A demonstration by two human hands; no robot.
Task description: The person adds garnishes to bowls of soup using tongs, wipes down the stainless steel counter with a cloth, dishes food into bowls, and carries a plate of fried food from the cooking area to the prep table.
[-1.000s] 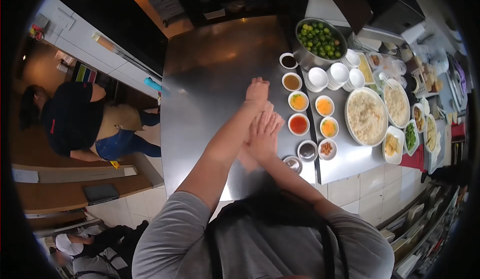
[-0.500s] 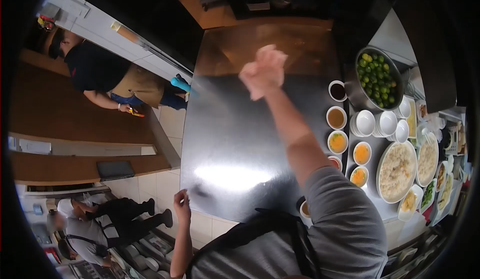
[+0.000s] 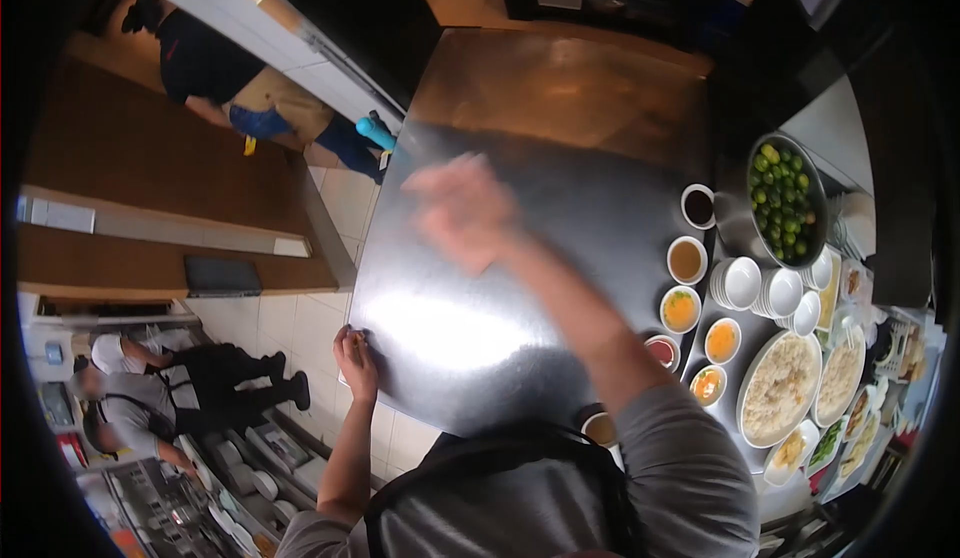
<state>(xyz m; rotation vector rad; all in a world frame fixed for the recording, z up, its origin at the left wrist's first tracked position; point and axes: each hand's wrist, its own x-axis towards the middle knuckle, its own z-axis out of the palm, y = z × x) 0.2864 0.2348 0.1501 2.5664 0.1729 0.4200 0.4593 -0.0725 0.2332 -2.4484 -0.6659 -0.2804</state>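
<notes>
I have the right grip over the left-middle part of the steel tabletop, arm stretched across from the tabletop's near right side. It's motion-blurred, looks spread fairly flat on a pinkish cloth; exact finger spacing I can't tell. Cloth is under the palm, against the tabletop as far as the blur shows, left of its centre.

My left grip is at the tabletop's near left corner, fingers curled partway in, thumb side by the edge. Can't tell if it has hold of anything.

Along the tabletop's right edge, far to near: dark sauce cup, brown sauce cup, yellow-orange cup with green bits, red sauce cup. Another cup is at the tabletop's near edge, partly hidden by my apron.

Right of the tabletop, past the seam: steel bowl of green limes, stacked white cups, two more yellow-orange cups, two big white dishes of what looks like rice, then smaller food dishes.

Left of the tabletop: a turquoise item near the far left edge, a person in a dark top beyond it, people in grey lower down.
</notes>
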